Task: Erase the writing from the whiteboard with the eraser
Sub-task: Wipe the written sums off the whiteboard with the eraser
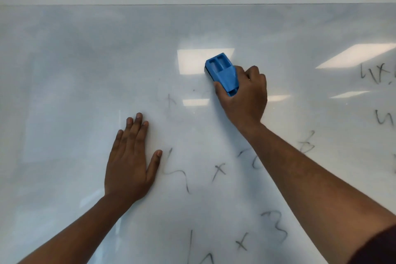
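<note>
A glossy whiteboard (75, 70) fills the view. My right hand (246, 98) grips a blue plastic eraser (221, 69) and presses its dark pad against the board, just right of centre. My left hand (130, 161) lies flat on the board, fingers spread, holding nothing. Black marker writing (218, 170) with crosses and digits runs below and between my hands. A faint, smeared mark (170, 99) sits left of the eraser. More writing (376, 74) stands at the far right edge. My right forearm hides part of the middle row.
The board's top edge (192, 4) meets a pale wall above. Bright ceiling-light reflections (192, 60) lie on the board behind the eraser and at the upper right. The left part of the board carries only grey smudges.
</note>
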